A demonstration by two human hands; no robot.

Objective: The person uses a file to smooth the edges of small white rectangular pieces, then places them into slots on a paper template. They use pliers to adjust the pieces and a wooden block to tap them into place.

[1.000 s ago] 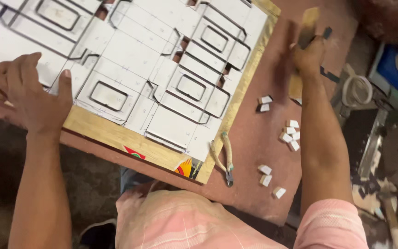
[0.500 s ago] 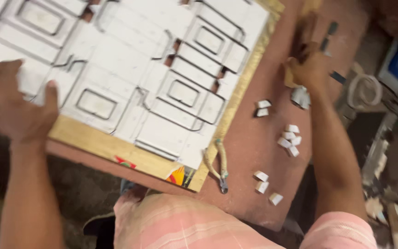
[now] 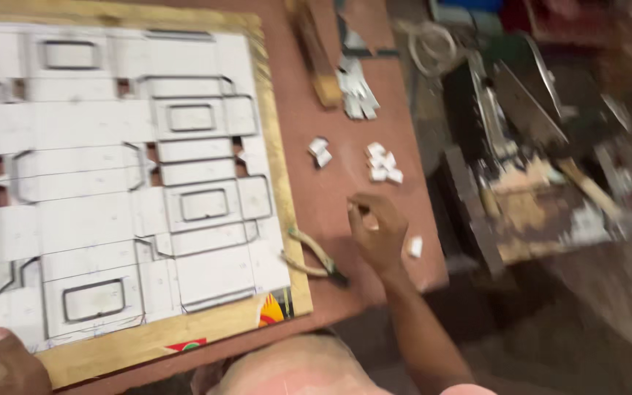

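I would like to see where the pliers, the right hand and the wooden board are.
pliers [image 3: 316, 257], head view, on the handles near the pivot.
right hand [image 3: 377, 228], head view, on the back of the hand.
wooden board [image 3: 278, 157], head view, on its bare right edge.

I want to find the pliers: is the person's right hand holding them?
No, the pliers lie on the table beside the board, just left of the right hand.

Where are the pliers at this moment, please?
In the head view, the pliers lie on the reddish table, against the wooden board's right edge, just left of the right hand.
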